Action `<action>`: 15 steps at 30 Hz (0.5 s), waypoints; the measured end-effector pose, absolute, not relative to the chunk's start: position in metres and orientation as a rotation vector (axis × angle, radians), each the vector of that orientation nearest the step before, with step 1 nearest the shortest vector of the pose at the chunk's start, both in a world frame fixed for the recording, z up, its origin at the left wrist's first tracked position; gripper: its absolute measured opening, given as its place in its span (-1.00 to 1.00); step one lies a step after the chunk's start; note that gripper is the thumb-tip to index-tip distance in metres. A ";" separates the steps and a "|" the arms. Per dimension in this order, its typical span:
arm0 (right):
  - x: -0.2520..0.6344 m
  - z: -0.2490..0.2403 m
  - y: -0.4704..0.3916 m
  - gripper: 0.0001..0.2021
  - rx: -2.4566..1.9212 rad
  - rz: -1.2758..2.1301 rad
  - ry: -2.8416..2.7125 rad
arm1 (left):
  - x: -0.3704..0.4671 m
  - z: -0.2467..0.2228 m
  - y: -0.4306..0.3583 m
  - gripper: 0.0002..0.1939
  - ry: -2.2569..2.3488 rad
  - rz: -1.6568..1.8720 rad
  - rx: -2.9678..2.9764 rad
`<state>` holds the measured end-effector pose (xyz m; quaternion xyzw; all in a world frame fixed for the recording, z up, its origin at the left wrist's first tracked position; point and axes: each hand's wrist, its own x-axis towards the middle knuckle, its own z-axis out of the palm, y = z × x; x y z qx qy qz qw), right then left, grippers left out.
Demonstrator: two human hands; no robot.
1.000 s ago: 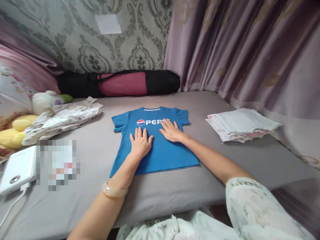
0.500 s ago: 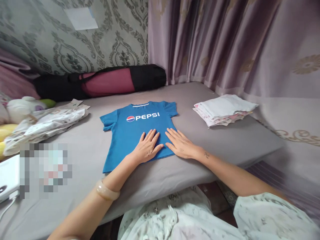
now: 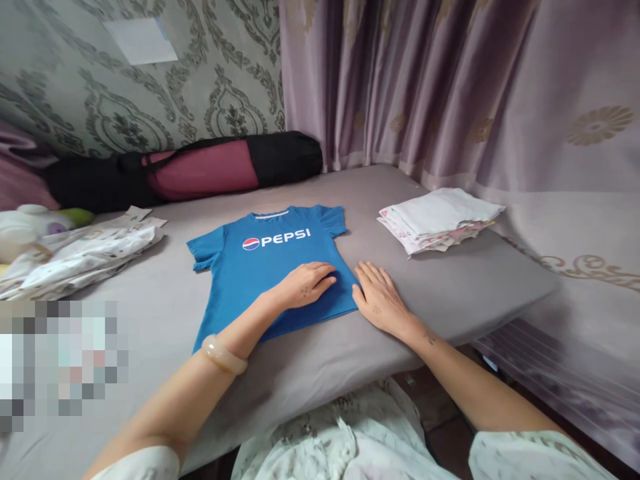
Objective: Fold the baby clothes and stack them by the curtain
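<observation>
A blue T-shirt (image 3: pixel 245 283) with a white PEPSI print lies spread flat on the grey-covered bed (image 3: pixel 320 353), its neckline at the far side. On the shirt's lower right part rests my left hand (image 3: pixel 306 285), fingers slightly bent and holding nothing. My right hand (image 3: pixel 379 298) lies flat with fingers stretched out, at the shirt's right edge and mostly on the sheet. Part of the shirt's lower left is hidden behind my left forearm.
To the right sits a stack of folded white cloths (image 3: pixel 440 217). Patterned white fabric (image 3: pixel 100 253) and a plush toy (image 3: pixel 27 230) lie on the left. A black and dark pink long bag (image 3: pixel 200 170) lines the wall. Curtains (image 3: pixel 425 87) hang behind.
My right hand has slid right, off the shirt's front to its edge. My left hand has shifted slightly right and its fingers have bent. The view has turned a little to the right.
</observation>
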<state>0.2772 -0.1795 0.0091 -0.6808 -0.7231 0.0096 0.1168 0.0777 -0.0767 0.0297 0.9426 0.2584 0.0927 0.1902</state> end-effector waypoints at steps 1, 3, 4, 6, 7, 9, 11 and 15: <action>0.277 0.009 -0.180 -0.50 -1.973 0.021 -2.101 | 0.086 0.031 -0.067 -0.55 0.757 0.296 2.629; 0.277 0.007 -0.180 -0.55 -1.929 0.001 -2.060 | 0.103 0.032 -0.047 -0.63 0.847 0.357 2.607; 0.277 0.005 -0.180 -0.57 -1.907 -0.006 -2.039 | 0.112 0.032 -0.036 -0.66 0.887 0.385 2.608; 0.277 0.004 -0.180 -0.62 -1.862 -0.011 -2.001 | 0.130 0.032 -0.015 -0.69 0.939 0.439 2.623; 0.278 0.003 -0.180 -0.65 -1.839 -0.007 -1.984 | 0.140 0.031 -0.006 -0.70 0.967 0.457 2.631; 0.278 0.003 -0.180 -0.72 -1.794 0.013 -1.948 | 0.157 0.030 0.011 -0.70 1.058 0.431 2.644; 0.278 0.004 -0.179 -0.80 -1.759 0.040 -1.903 | 0.173 0.030 0.023 -0.68 1.209 0.361 2.639; 0.277 0.007 -0.180 -0.94 -1.722 0.100 -1.830 | 0.198 0.031 0.036 -0.56 1.491 0.265 2.579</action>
